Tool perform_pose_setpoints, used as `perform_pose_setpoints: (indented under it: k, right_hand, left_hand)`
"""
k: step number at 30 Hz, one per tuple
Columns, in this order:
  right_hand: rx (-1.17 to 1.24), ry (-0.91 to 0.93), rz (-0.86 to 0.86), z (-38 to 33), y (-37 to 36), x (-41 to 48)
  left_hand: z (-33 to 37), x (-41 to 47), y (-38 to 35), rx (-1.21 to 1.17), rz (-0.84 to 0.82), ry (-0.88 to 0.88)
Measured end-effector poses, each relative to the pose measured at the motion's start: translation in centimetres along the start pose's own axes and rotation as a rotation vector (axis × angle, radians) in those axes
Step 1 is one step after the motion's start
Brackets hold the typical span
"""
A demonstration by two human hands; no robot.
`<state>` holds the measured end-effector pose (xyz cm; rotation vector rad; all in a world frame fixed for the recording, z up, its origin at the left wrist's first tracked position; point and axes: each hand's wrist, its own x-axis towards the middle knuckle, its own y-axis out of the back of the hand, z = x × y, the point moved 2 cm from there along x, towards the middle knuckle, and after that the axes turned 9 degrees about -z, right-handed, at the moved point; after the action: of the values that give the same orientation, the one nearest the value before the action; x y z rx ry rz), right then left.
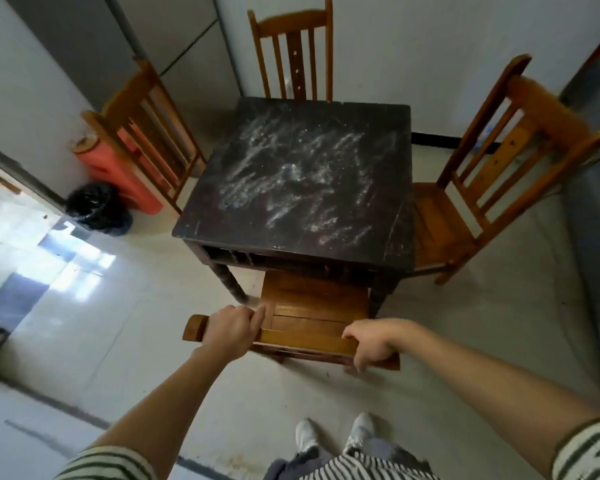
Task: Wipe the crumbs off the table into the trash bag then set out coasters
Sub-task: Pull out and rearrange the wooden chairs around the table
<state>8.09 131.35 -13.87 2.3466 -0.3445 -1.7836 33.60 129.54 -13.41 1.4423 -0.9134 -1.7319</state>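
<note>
You are closing your left hand [231, 332] and right hand [371, 344], each grip wrapped around the chair [305, 341] top rail. Crumbs [291, 174] are lying loose on the table [201, 223]; the trash bag [96, 207], probably soft and light, is sitting well apart on the floor.

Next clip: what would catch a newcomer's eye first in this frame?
The white crumb smears streaked across the dark square table top at centre stand out most. Nearest the camera, the left hand and right hand both grip the top rail of a wooden chair tucked under the table. A black trash bag sits on the floor to the left.
</note>
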Motion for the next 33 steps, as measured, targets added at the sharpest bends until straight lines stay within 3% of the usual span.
perform_pose_setpoints:
  k: [8,15,33]
  right_hand:
    - [0.071,0.008,0.028,-0.9,-2.1,-0.2]
    - [0.125,0.040,-0.051,-3.8,-3.9,0.7]
    - [-0.071,0.043,-0.086,-1.5,-1.6,-0.3]
  left_hand:
    - [-0.7,0.2,0.2,-0.088,-0.024,-0.070]
    - [-3.4,0.6,0.9,-0.080,-0.073,0.004]
    - [-1.5,0.4,-0.3,-0.091,-0.016,0.028]
